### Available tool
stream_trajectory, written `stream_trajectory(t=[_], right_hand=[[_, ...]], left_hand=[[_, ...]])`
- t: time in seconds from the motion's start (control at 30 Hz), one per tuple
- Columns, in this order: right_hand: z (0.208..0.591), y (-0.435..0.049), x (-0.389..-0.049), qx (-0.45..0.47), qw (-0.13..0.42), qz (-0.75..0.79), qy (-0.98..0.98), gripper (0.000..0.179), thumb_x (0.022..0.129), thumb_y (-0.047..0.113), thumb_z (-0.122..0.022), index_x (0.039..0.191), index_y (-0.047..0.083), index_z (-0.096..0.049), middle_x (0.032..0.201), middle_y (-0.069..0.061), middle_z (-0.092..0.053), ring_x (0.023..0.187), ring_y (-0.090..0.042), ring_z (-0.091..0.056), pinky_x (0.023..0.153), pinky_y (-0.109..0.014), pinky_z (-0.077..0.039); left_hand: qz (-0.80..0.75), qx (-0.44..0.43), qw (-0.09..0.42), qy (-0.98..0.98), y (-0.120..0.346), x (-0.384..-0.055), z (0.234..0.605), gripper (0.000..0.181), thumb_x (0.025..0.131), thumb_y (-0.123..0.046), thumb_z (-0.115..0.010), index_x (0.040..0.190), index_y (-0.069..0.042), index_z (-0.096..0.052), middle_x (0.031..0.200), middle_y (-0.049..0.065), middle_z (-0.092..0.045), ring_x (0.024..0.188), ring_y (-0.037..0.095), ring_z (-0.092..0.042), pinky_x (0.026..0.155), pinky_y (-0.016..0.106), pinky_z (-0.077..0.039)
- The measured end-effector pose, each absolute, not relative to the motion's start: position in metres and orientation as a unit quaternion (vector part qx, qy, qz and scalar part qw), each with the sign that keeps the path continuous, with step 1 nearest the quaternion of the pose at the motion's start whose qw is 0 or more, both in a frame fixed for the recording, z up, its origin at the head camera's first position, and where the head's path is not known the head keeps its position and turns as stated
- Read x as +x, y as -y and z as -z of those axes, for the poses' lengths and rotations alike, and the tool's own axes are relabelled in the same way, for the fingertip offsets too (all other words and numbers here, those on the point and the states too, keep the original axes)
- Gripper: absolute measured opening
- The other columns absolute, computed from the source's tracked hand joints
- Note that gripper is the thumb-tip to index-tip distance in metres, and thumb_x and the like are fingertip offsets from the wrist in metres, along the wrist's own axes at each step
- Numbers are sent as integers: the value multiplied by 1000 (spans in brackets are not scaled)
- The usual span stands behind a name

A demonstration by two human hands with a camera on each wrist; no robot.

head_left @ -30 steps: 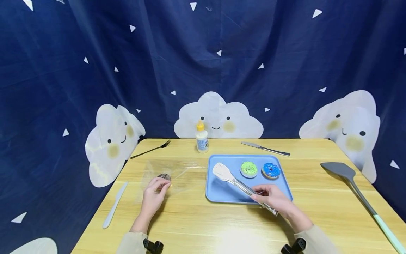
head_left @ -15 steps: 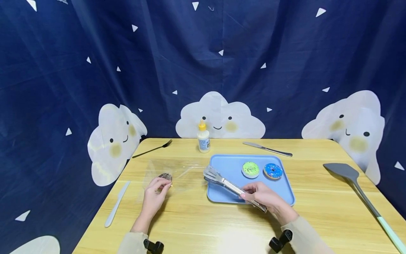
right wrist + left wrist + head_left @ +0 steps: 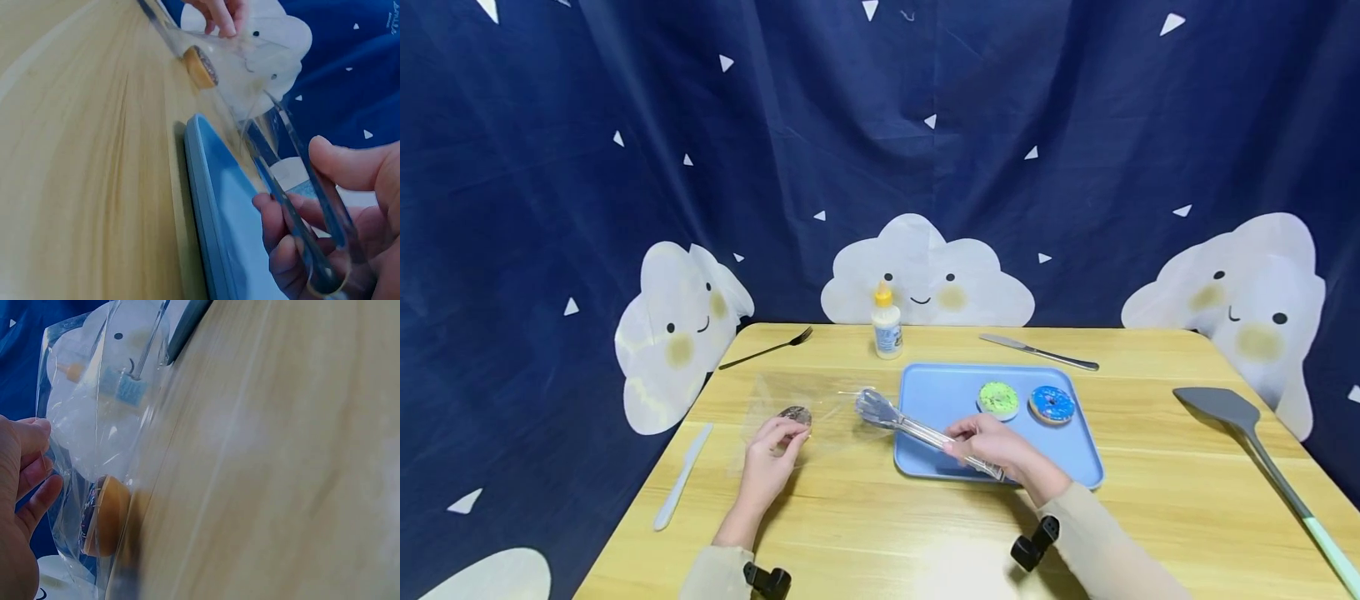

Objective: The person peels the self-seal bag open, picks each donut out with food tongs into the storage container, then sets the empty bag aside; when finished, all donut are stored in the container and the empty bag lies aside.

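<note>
My left hand point(image 3: 767, 467) pinches the edge of a clear plastic bag point(image 3: 115, 447) lifted off the wooden table. Inside the bag, a chocolate-topped donut point(image 3: 109, 515) stands on edge in the left wrist view; the hand partly covers it in the head view. My right hand point(image 3: 992, 446) holds a pair of metal tongs point(image 3: 917, 429) around the handles. Their tips, apart with nothing visible between them, reach past the tray's left edge to the bag's right end. Whether they are inside its mouth I cannot tell. A green-iced donut point(image 3: 997, 401) and a blue-iced donut point(image 3: 1051, 405) lie on the blue tray point(image 3: 940, 387).
At the back stand a yellow-capped bottle point(image 3: 887, 329), a dark fork point(image 3: 767, 351) to its left and a metal knife point(image 3: 1037, 352) to its right. A pale knife point(image 3: 682, 479) lies at the left, a long grey spatula point(image 3: 1247, 429) at the right.
My right hand has carried the tongs leftward from above the tray to the bag's right end. My left hand keeps its hold on the bag. The head view has shifted slightly.
</note>
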State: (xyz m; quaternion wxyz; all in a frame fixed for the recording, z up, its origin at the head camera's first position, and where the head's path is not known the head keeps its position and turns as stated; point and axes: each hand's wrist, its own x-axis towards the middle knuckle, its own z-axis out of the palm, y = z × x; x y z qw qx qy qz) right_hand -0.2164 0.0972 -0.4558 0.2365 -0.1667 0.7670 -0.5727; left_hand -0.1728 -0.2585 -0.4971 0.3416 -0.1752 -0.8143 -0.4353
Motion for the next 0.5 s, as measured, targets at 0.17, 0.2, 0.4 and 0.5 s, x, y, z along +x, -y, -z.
stream_trajectory(t=[0.17,0.2,0.4,0.5], right_hand=[[453,-96,-226,-170,236,560,-776,38,83,13,-69,112,-9,-60,82,-8,-63,67,-19,-59,66,-31,-49],[452,-94,-228,-176,239,558,-775,38,83,14,-69,112,-9,-60,83,-8,-63,67,-19,-59,67,-31,-49],[450,-80,-240,-209,266,540,-771,38,80,14,-71,110,-7,-61,85,-10,-64,73,-20,-60,75,-33,-51],[449,-74,-244,-206,275,531,-775,39,80,13,-71,111,-8,-60,86,-9,-65,76,-22,-60,77,-32,-50]], left_hand=[[441,-180,330,815,253,-176,496,11,77,7,-70,87,2,-69,91,7,-62,76,15,-58,69,13,-50],[440,-179,331,815,253,-177,496,11,77,7,-70,87,2,-69,91,6,-62,76,15,-58,69,13,-49],[423,-179,353,815,257,-176,499,14,75,9,-71,86,2,-69,90,6,-62,74,14,-58,68,11,-48],[420,-179,352,817,258,-176,498,14,75,9,-71,87,2,-69,91,5,-62,76,13,-58,68,11,-48]])
